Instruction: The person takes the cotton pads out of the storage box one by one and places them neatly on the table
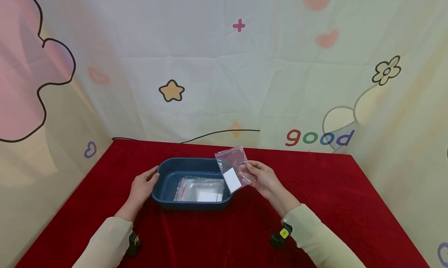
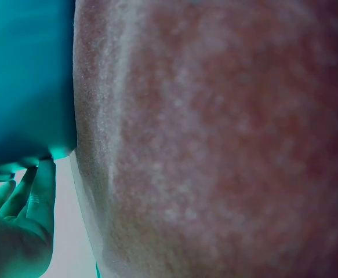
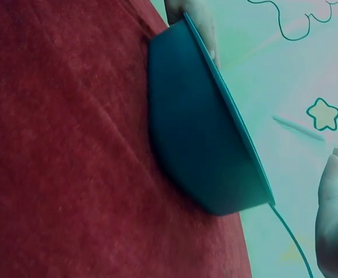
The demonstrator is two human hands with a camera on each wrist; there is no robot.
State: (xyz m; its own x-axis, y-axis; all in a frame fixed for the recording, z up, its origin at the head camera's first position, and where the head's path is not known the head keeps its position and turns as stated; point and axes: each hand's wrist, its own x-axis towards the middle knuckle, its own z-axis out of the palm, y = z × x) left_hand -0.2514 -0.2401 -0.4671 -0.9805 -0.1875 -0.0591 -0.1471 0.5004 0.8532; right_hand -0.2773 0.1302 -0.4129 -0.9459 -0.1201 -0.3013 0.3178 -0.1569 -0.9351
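Observation:
A dark blue rectangular plastic basin point(image 1: 190, 205) stands on red cloth. My left hand point(image 1: 142, 187) grips its left end, thumb at the rim and fingers against the outside. In the left wrist view the fingers point(image 2: 41, 197) reach up to the basin's wall point(image 2: 24, 75). My right hand point(image 1: 265, 181) pinches a clear zip bag point(image 1: 229, 158) by its right edge, tilted over the basin's right rim. A white card point(image 1: 232, 180) shows inside the bag. Several similar clear bags point(image 1: 196, 184) with white pieces lie flat in the basin.
The red cloth point(image 1: 329, 198) covers the table around the basin. Behind it hangs a pale printed curtain point(image 1: 210, 73) with a star, hearts and the word "good", wrapping both sides. Each wrist carries a small black camera point(image 1: 134, 242).

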